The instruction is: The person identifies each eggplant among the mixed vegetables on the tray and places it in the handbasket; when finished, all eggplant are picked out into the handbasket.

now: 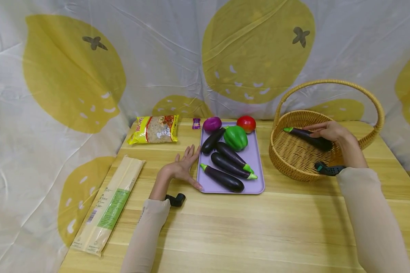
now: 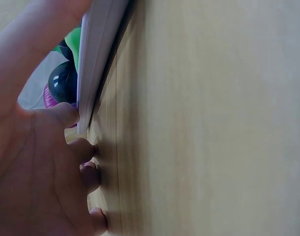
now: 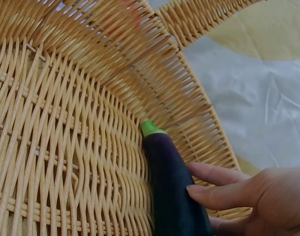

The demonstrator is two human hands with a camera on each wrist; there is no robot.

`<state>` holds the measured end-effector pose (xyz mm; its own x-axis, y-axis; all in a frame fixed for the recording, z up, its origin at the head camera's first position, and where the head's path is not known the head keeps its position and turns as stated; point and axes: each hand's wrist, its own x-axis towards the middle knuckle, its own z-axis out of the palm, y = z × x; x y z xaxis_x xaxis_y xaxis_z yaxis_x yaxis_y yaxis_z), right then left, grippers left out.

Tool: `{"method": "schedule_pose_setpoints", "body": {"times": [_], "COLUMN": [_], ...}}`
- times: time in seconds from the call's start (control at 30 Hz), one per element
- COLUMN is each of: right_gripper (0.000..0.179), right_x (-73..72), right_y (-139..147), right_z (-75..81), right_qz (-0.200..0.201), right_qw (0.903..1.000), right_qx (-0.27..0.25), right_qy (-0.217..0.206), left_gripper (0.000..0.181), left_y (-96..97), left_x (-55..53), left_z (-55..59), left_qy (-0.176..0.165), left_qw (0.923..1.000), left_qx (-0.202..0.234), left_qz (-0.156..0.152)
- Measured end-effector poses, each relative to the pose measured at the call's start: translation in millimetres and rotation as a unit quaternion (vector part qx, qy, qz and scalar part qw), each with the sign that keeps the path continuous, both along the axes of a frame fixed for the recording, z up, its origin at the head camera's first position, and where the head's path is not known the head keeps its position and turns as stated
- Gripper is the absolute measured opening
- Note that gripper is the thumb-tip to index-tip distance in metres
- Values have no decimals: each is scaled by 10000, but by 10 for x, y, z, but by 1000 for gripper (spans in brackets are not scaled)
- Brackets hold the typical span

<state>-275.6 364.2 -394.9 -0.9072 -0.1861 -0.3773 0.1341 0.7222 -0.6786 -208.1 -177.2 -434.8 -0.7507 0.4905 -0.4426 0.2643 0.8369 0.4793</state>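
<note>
An eggplant [image 1: 311, 139] with a green stem end lies on the bottom of the wicker basket [image 1: 290, 155], along its back wall. Against its side my right hand [image 1: 335, 132] reaches in, thumb and fingers fairly straight and touching the dark skin; some fingertips are hidden behind it in the right wrist view. My left hand [image 1: 182, 167] is spread at the left edge of a lilac tray [image 1: 253, 155], thumb at its lower corner, other fingertips along the side. On that tray lie several eggplants [image 1: 223, 178], a green bell pepper [image 1: 235, 138], a purple round vegetable [image 1: 212, 124] and a round red fruit [image 1: 246, 124].
The basket's tall arched handle [image 1: 331, 81] rises over its opening. A yellow food bag [image 1: 153, 129] and a small purple packet [image 1: 196, 123] lie at the back left. Nearer on the left is a long flat package [image 1: 109, 206]. A lemon-print cloth [image 1: 164, 57] hangs behind the table.
</note>
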Motion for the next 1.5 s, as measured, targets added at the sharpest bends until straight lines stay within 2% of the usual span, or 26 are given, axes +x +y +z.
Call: {"method": "schedule_pose_setpoints", "body": {"times": [0.2, 0.3, 0.4, 0.67, 0.77, 0.83, 1.03, 1.2, 1.5], "right_gripper": [49, 49, 52, 63, 64, 62, 56, 59, 62], "right_x": [-4, 4, 50, 305, 446, 549, 876, 1107, 1402], "right_y": [-12, -45, -126, -501, -691, -815, -1224, -1639, -2244], "right_z": [29, 82, 197, 599, 688, 705, 616, 412, 23], "right_qz": [-101, -2, 197, 706, 811, 878, 1115, 1475, 1945], "right_qw": [9997, 9999, 9995, 9949, 9916, 9897, 9767, 9607, 9424], "right_qx": [-158, -106, 81, 369, 420, 259, -349, -578, -922], "right_qy": [-136, 3, 211, 615, 915, 1100, 1798, 2278, 2560], "left_gripper": [150, 150, 151, 151, 151, 150, 150, 149, 149], "left_y": [2, -2, -9, -13, -16, -19, -18, -20, -23], "left_x": [-10, -9, -12, -24, -25, -22, -12, -8, -13], "left_z": [-2, -10, -30, -31, -27, -25, -17, -18, -33], "left_qy": [12, 16, 33, 8, 9, 7, -29, -33, 24], "left_qw": [10000, 10000, 10000, 9999, 10000, 10000, 10000, 10000, 10000], "left_qx": [20, 51, 77, 98, 89, 77, 74, 82, 80], "left_qz": [-14, -16, -19, -33, -28, -23, -1, 9, -7]}}
